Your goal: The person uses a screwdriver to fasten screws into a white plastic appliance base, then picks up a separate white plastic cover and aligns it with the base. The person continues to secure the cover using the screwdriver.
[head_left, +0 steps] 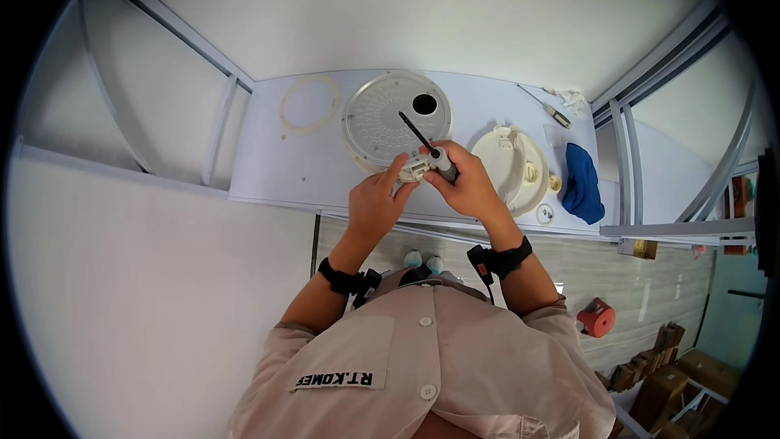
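White worktable (313, 158), pale wall (422, 16) behind: R hand (467, 183) has its fingers closed round a screwdriver (444, 165), shaft pointing away from them; L hand (377, 199) pinches a small cream part (417, 169) btwn thumb & fingertips, just beside the screwdriver's handle. Metal disc (378, 118) lies just beyond the fingers, w/ cream housing (497, 164) & blue cloth (580, 183) to their rt.

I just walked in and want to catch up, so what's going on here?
At a white table, the person's right hand holds a screwdriver, tip pointing away over a round metal plate. The left hand grips a small cream part at the plate's near edge. To the right lie a cream plastic housing, a second screwdriver and a blue cloth.
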Motion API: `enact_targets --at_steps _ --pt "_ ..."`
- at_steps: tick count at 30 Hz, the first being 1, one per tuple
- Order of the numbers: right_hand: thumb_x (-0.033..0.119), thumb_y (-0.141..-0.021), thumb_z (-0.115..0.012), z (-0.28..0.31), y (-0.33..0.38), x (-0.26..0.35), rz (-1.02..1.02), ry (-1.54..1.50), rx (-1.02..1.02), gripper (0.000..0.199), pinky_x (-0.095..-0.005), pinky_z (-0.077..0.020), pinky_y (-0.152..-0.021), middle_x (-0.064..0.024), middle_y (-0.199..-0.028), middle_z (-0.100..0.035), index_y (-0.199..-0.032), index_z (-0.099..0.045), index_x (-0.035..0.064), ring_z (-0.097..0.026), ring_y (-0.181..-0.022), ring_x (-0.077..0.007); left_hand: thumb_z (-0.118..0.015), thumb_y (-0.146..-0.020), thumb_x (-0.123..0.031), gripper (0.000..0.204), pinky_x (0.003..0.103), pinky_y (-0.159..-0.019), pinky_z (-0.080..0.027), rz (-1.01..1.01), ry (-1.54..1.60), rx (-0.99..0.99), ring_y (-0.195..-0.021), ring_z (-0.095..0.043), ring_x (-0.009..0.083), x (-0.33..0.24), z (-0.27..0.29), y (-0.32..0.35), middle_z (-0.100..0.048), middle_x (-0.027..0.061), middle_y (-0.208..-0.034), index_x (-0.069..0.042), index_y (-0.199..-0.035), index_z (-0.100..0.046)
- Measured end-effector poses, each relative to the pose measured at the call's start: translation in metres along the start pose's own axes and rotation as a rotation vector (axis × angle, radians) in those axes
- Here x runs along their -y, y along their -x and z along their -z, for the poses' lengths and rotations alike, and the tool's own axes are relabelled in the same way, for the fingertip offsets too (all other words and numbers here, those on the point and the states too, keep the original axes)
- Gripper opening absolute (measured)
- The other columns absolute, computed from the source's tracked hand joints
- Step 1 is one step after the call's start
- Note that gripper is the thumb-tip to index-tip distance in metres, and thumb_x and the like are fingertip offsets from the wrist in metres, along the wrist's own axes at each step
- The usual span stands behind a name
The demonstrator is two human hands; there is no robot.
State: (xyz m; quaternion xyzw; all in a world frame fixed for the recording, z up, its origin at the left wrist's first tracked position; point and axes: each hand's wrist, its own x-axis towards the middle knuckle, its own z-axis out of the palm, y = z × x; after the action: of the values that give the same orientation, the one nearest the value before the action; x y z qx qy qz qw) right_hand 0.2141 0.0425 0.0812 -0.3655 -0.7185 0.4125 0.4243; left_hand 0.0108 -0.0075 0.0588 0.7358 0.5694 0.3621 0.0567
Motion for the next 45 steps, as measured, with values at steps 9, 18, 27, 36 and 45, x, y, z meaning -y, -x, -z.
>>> enact_targets --at_steps 9,18,27,36,45 --pt "0.000 -0.090 -0.076 -0.005 0.005 0.002 -0.064 -0.018 -0.022 0.040 -0.0332 -0.0547 -0.091 -0.0102 -0.117 -0.074 -0.128 -0.064 0.0026 -0.071 -0.103 -0.0221 -0.083 -0.087 -0.029 0.057 0.036 -0.054 -0.047 0.005 0.037 -0.017 -0.056 -0.057 0.0225 -0.001 -0.002 0.000 -0.058 0.0083 -0.064 -0.008 -0.137 -0.066" --pt "0.000 -0.087 -0.075 -0.015 0.011 0.004 0.079 -0.021 -0.161 0.044 -0.0354 -0.0540 -0.095 -0.0151 -0.129 -0.070 -0.129 -0.063 0.0016 -0.070 -0.113 -0.0310 -0.086 -0.083 -0.022 0.082 0.032 -0.052 -0.044 0.152 0.120 0.077 -0.051 -0.049 0.0173 -0.012 0.006 -0.001 -0.048 0.0038 -0.061 0.000 -0.152 -0.047" --pt "-0.002 -0.089 -0.075 -0.008 0.049 -0.002 -0.180 -0.200 -0.305 0.020 -0.0286 -0.0513 -0.081 -0.0045 -0.102 -0.071 -0.105 -0.063 0.0034 -0.062 -0.089 -0.0119 -0.076 -0.091 -0.017 0.072 0.028 -0.061 -0.044 0.205 0.393 0.044 -0.064 -0.051 0.0131 -0.017 0.026 0.014 -0.053 0.0013 -0.073 0.005 -0.152 -0.045" --pt "-0.001 -0.089 -0.075 0.010 0.089 0.013 -0.222 -0.128 -0.169 0.016 -0.0251 -0.0468 -0.067 0.0017 -0.083 -0.064 -0.096 -0.062 0.0053 -0.054 -0.074 -0.0062 -0.045 -0.099 0.006 0.041 0.030 -0.079 -0.053 0.646 1.152 0.486 -0.086 -0.060 0.0141 -0.009 0.052 0.006 -0.066 0.0061 -0.099 0.000 -0.135 -0.064" --pt "0.002 -0.089 -0.076 0.017 0.115 0.017 -0.258 -0.088 -0.109 0.016 -0.0271 -0.0473 -0.068 -0.0003 -0.082 -0.063 -0.098 -0.063 0.0040 -0.054 -0.074 -0.0082 -0.049 -0.104 0.001 0.035 0.031 -0.090 -0.058 0.600 1.062 0.653 -0.109 -0.072 0.0214 -0.021 0.035 0.007 -0.066 0.0093 -0.115 0.001 -0.137 -0.061"
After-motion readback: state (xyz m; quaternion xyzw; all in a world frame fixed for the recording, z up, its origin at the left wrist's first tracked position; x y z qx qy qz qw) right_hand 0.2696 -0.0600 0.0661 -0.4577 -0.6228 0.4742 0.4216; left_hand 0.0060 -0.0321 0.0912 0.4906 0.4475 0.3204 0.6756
